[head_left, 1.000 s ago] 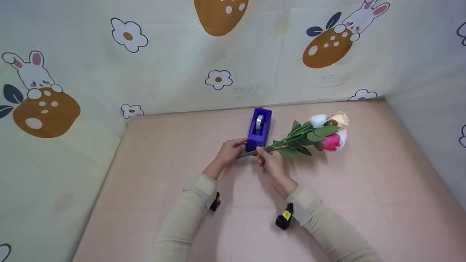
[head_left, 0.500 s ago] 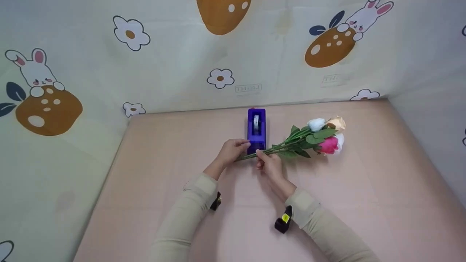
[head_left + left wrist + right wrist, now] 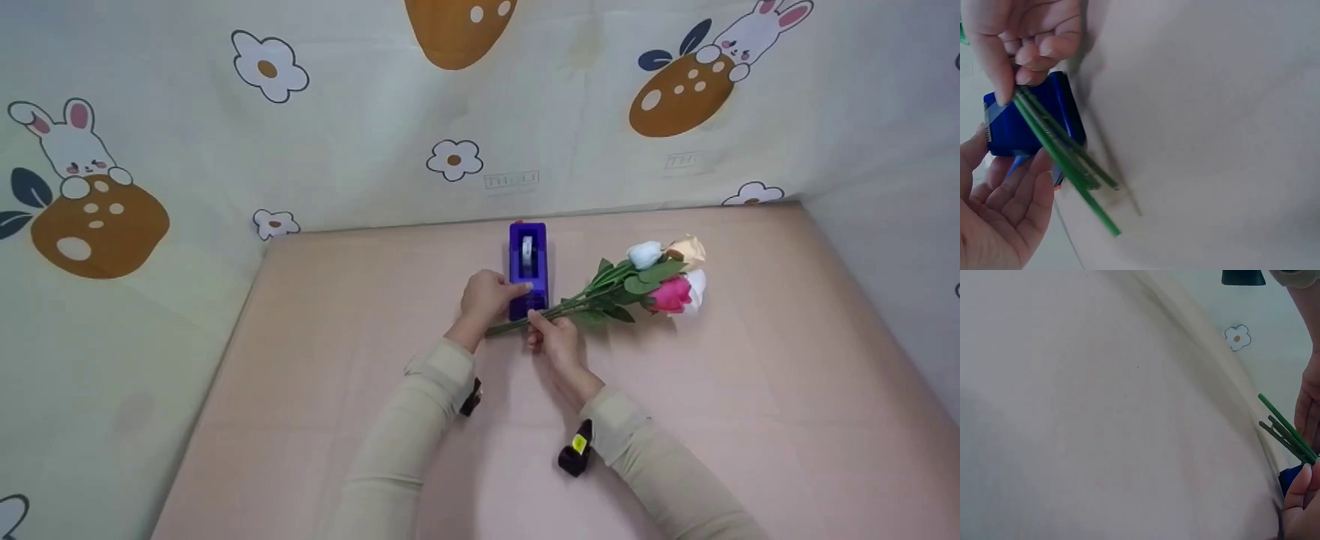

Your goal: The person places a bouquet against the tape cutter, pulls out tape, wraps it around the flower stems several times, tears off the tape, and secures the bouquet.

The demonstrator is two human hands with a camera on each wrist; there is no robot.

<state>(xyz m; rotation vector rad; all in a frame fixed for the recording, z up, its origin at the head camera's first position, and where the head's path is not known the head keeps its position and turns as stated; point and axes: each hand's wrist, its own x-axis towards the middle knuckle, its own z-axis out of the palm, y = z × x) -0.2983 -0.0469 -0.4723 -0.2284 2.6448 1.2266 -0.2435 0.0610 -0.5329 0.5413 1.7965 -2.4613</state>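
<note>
Right hand [image 3: 1302, 502]: lower right, pinching straight, slim green stems [image 3: 1286, 423], ends toward the upper left
Left hand [image 3: 1310, 402]: right edge, partly cropped
Solid blue object [image 3: 1288, 478]: lower right, mostly hidden
Smooth pale-pink surface [image 3: 1100, 410]: left and centre
White, dark-outlined flower print [image 3: 1237, 338]: upper right

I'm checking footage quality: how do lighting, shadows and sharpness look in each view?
Head view: soft light, a faint shadow below the flowers, wall lettering too blurred to read; left wrist view: dimmer, a soft-edged shadow beside the stems; right wrist view: dim, the table edge looks bowed.
</note>
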